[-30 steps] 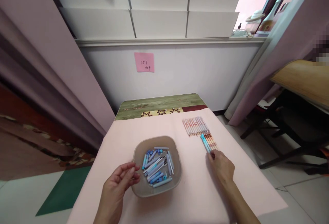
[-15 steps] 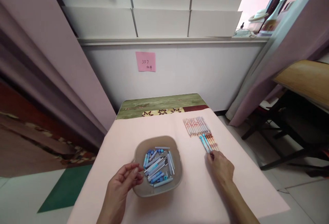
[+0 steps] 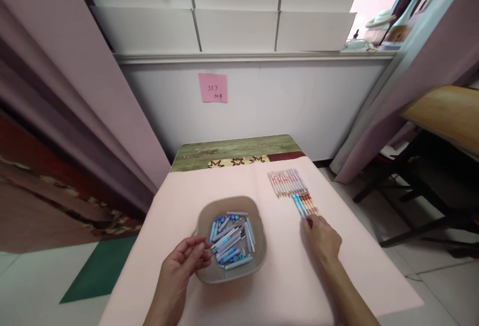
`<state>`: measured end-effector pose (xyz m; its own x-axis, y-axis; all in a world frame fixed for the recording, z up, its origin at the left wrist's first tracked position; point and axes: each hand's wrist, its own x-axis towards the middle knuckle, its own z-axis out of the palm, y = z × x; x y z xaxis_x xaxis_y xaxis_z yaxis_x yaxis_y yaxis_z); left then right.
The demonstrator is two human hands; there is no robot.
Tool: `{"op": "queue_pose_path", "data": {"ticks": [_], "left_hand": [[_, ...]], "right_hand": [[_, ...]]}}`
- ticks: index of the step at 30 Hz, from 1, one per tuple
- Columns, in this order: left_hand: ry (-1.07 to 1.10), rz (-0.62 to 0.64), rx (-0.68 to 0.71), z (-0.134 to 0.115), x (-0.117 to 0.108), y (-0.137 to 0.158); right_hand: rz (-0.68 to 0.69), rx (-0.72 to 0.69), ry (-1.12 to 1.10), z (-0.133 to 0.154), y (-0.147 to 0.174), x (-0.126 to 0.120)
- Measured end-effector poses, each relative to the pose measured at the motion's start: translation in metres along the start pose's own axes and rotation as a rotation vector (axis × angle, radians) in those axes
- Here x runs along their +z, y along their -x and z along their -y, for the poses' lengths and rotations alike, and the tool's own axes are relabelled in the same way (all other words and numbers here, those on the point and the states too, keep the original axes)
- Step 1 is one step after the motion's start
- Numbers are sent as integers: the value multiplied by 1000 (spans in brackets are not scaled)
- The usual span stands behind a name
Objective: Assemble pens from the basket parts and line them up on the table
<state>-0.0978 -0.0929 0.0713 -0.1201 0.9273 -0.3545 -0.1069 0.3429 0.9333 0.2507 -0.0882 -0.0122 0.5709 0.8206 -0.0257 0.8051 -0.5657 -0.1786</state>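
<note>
On the right side of the table, my right hand (image 3: 322,238) pinches the near end of a light-blue pen (image 3: 301,206) lying beside another blue one. These blue pens touch a short row of brown-and-yellow pens (image 3: 310,203). Just beyond them is a neat row of clear pens with reddish markings (image 3: 287,182). At the left rim of a grey-beige plastic basin (image 3: 261,246), my left hand (image 3: 189,258) hovers with loosely curled fingers and no visible object in them. Inside the basin lie several blue and white pen parts (image 3: 230,241), barrels and small caps among them.
A pale pink cloth (image 3: 179,186) covers most of the table, whose green patterned top (image 3: 239,147) shows at the far edge. Behind it, a pink note (image 3: 213,88) sticks to the white wall. Curtains hang on both sides, and a wooden desk (image 3: 445,111) stands at right.
My right hand has shifted slightly forward, bringing the outer blue pen closer to its neighbour and the row. My left hand stays about where it was. The view has tilted a little.
</note>
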Motion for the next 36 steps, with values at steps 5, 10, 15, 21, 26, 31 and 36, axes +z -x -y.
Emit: {"op": "queue_pose_path", "data": {"ticks": [5, 10, 15, 21, 26, 31, 36], "left_hand": [[17, -6, 18, -1, 0, 3], [28, -20, 19, 2, -4, 4], [31, -41, 44, 3, -10, 2], [0, -107, 116, 1, -24, -3], [-43, -257, 227, 22, -37, -18], [-132, -238, 150, 44, -33, -26], [-64, -88, 181, 47, -21, -26]], "right_hand": [[-6, -33, 28, -2, 0, 1], [-12, -42, 72, 0, 0, 2], [-66, -90, 131, 4, 1, 4], [-119, -123, 60, 6, 11, -9], [-107, -239, -264, 36, 32, -31], [103, -318, -362, 71, 50, -32], [190, -362, -403, 85, 64, -21]]}}
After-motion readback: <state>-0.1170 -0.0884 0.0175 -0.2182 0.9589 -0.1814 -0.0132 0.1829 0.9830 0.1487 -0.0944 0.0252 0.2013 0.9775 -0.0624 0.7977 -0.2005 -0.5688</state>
